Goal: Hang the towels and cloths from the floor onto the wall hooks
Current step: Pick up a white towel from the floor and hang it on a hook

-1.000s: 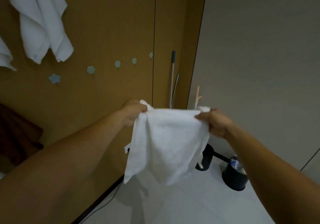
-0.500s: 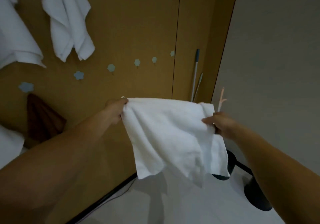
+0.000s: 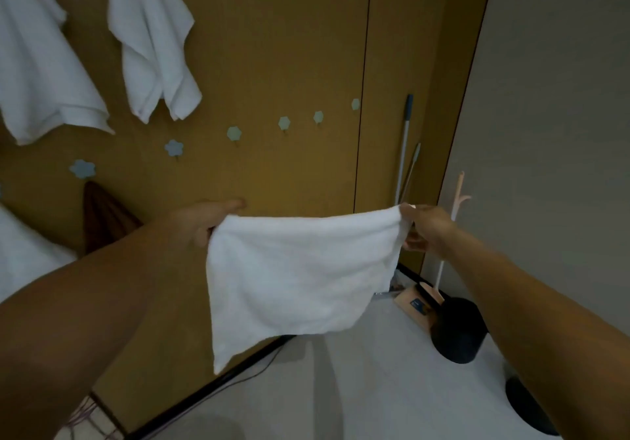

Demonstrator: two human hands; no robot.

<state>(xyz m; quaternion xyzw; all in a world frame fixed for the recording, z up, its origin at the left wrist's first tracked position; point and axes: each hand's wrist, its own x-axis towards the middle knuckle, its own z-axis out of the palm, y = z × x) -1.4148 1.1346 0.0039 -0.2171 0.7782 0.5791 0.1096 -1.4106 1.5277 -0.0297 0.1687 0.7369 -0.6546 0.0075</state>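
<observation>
Left hand: our left hand (image 3: 204,223) grips the upper left corner of the white cloth (image 3: 300,269), fingers curled under the edge and one digit lying straight along the top
Right hand: our right hand (image 3: 426,228) pinches the upper right corner of the same cloth, fingertips closed on a small bunch of fabric
White cloth: we hold it spread between both hands, its top edge nearly level and taut; the rest hangs free in the air above the floor (image 3: 341,388), and its lower left corner droops lowest
Wall: the brown wall (image 3: 272,47) stands behind the cloth; we cannot tell whether the two touch
Hooks: a row of pale blue hooks (image 3: 234,133), flower-shaped, climbs from left to right above our hands, and those we see over the cloth carry nothing
Hung towels: a small white towel (image 3: 153,47) and a large white towel (image 3: 37,64) hang side by side at the upper left
Brown cloth: a brown cloth (image 3: 102,218) hangs low on the left, partly hidden by our left forearm, with more white fabric (image 3: 24,255) at the frame's edge beside it
Corner: a mop handle (image 3: 405,139) leans upright where the brown wall meets the grey wall (image 3: 562,98); a pink stand (image 3: 458,197) rises just past our right hand, and a black bin (image 3: 458,330) sits on the floor below it
</observation>
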